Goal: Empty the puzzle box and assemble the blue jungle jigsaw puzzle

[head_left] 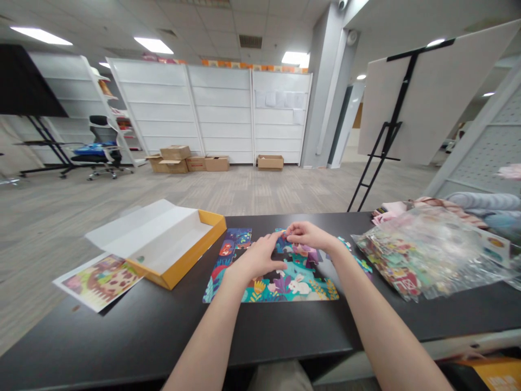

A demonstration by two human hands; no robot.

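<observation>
A colourful jigsaw puzzle (285, 285) with a white rabbit lies partly assembled on the dark table (122, 331). My left hand (256, 258) rests flat on the puzzle's middle, fingers pressing down on it. My right hand (307, 234) sits at the puzzle's far edge, fingertips pinched on a small puzzle piece (288, 237) that touches the assembled part. A few loose pieces (360, 264) lie just right of my right wrist.
An open yellow box (179, 255) with a white lid stands left of the puzzle, a printed picture sheet (100, 279) beside it. Clear bags of puzzle pieces (427, 255) lie at right. An easel (386, 130), cardboard boxes (175, 153) and an office chair (100, 146) stand beyond.
</observation>
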